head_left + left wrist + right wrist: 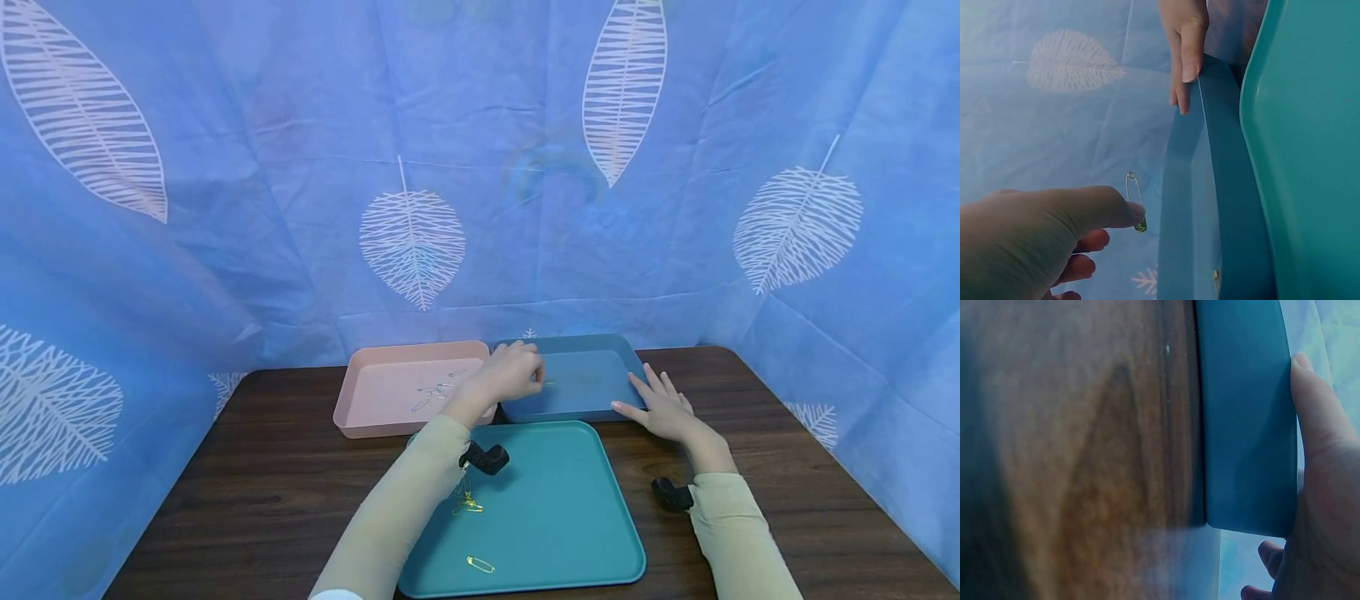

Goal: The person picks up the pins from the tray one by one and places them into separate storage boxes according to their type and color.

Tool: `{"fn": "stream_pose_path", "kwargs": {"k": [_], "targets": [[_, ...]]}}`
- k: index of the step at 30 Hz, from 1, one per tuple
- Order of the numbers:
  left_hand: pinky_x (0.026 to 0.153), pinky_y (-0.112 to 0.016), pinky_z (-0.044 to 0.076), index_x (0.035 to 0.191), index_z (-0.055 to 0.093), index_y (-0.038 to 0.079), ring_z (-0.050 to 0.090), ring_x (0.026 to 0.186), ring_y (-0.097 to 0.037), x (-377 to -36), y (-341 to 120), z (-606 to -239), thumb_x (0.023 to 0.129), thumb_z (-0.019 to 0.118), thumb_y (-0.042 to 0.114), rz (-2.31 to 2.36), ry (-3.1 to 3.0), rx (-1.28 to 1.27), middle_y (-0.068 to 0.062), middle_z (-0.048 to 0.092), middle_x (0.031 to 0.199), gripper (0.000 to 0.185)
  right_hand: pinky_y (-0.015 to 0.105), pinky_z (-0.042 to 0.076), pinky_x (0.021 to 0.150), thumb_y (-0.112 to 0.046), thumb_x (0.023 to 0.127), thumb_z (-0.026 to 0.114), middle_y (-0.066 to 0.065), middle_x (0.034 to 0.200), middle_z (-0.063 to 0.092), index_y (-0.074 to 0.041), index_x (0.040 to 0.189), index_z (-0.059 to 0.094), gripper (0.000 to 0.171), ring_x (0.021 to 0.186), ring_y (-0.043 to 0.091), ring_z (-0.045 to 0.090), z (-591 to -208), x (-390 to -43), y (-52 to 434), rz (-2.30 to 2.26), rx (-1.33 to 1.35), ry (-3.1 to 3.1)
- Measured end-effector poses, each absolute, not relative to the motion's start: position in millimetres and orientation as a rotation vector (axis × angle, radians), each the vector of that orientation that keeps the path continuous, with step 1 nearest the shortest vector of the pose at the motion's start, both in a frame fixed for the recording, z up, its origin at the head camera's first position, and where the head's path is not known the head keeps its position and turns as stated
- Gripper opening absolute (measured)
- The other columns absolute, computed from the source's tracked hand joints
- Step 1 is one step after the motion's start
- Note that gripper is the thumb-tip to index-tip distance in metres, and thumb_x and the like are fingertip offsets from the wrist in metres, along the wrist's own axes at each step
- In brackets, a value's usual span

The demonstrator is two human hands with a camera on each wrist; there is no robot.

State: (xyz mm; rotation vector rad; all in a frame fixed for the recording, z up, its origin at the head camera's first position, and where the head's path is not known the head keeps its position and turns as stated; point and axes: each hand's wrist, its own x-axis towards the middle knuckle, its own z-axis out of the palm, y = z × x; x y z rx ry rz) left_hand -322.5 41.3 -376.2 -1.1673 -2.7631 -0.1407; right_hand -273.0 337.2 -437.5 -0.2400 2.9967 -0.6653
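My left hand (512, 373) is above the left part of the blue tray (592, 362). Between its thumb and finger it pinches a gold safety pin (1140, 224), coil end up in the left wrist view. My right hand (663, 410) touches the right rim of the blue tray, its fingers spread and fairly straight, the thumb (1313, 403) along the edge. A gold pin (1216, 278) partly shows inside that tray. On the teal tray (547, 517) lie a small heap of gold safety pins (468, 504) and one single gold safety pin (480, 564).
Left of the blue tray stands a pink tray (378, 400) with several silver safety pins (435, 392). All the trays are on a dark wooden table (247, 500). A blue leaf-print cloth (495, 250) hangs behind the table and along its sides.
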Motion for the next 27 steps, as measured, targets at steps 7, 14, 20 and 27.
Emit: {"fn": "stream_pose_path", "kwargs": {"k": [7,14,20,27], "targets": [[0.075,-0.029,0.039,0.087,0.068,0.027,0.048,0.086,-0.013,-332,53,-382,0.095,0.06,0.025,-0.146,-2.812,-1.114,0.008,0.06,0.097,0.012,0.077,0.002,0.107,-0.059,0.093,0.051,0.03,0.16,-0.002,0.001,0.154,0.02,0.09,0.144,0.056,-0.002,-436,-273,337,-0.67,-0.252,2.991],[0.078,-0.032,0.039,0.084,0.065,0.027,0.048,0.087,-0.014,-341,61,-392,0.096,0.06,0.027,-0.174,-2.879,-1.037,0.008,0.057,0.096,0.013,0.077,0.002,0.106,-0.059,0.094,0.051,0.031,0.159,-0.001,0.002,0.153,0.02,0.09,0.143,0.057,-0.002,-438,-272,338,-0.678,-0.249,2.996],[0.074,-0.032,0.034,0.077,0.06,0.026,0.046,0.083,-0.015,-348,65,-401,0.096,0.059,0.025,-0.2,-2.913,-0.945,0.008,0.054,0.089,0.02,0.077,0.002,0.106,-0.058,0.094,0.052,0.031,0.16,-0.001,0.002,0.153,0.021,0.09,0.143,0.057,-0.002,-440,-272,339,-0.684,-0.255,3.005],[0.071,-0.031,0.032,0.072,0.06,0.024,0.046,0.079,-0.015,-358,68,-406,0.097,0.058,0.026,-0.235,-2.947,-0.834,0.007,0.054,0.082,0.025,0.077,0.003,0.106,-0.058,0.093,0.053,0.031,0.159,0.0,0.002,0.153,0.022,0.09,0.143,0.057,-0.001,-439,-272,338,-0.695,-0.256,3.004]]}}
